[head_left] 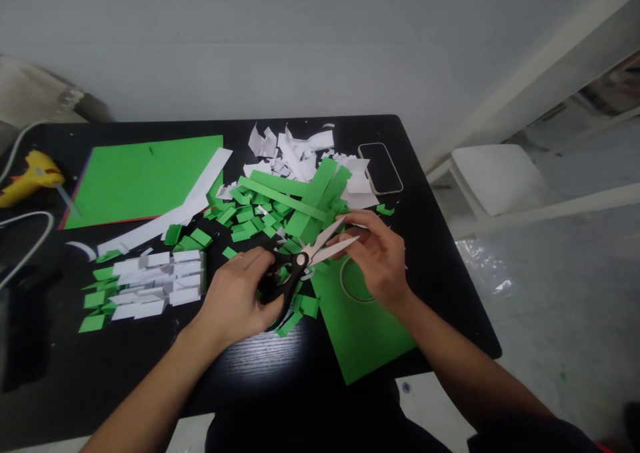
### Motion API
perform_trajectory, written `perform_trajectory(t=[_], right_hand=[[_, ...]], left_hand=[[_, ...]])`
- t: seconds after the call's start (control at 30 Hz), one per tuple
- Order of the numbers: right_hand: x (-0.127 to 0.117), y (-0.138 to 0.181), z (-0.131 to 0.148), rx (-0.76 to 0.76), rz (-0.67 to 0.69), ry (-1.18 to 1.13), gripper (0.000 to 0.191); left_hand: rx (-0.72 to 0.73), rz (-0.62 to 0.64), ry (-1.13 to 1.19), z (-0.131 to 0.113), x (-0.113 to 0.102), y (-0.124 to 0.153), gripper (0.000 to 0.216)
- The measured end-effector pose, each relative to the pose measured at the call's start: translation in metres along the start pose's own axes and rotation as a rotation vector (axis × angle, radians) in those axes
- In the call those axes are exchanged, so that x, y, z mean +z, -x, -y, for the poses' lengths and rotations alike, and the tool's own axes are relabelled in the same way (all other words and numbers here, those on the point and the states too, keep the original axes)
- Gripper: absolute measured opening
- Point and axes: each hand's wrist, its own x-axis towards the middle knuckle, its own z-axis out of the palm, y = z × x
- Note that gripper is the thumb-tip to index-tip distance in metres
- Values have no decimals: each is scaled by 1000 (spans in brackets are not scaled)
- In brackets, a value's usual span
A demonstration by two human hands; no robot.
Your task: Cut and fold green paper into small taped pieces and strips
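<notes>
My left hand (pixel 245 296) is closed round the black handles of a pair of scissors (pixel 301 259), whose silver blades stand apart and point right. At the blade tips is my right hand (pixel 377 253), its fingers bent together; what they hold, if anything, is too small to make out. Under the blades lie green paper strips (pixel 320 193) and many small folded green paper pieces (pixel 245 223). A green sheet (pixel 365 346) with a roll of tape (pixel 345 279) on it is beneath my right hand. Left of my left hand sits a block of folded white and green pieces (pixel 150 283).
White paper scraps (pixel 295 153) are heaped at the back beside a phone (pixel 381 167). Green sheets (pixel 145 179) with a long white strip (pixel 165 219) lie at the left, near a yellow glue gun (pixel 37 173) and its cable. A white stool (pixel 495 176) stands right of the black table.
</notes>
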Motion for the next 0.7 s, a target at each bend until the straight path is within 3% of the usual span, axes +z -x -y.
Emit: perform_trajectory(t=[0.27, 0.7], right_hand=[[1, -2, -4, -81, -63, 66, 6], [0, -7, 0, 94, -77, -75, 23]], left_hand=[[7, -18, 28, -1, 0, 0, 12], [-55, -25, -25, 1, 2, 1, 11]])
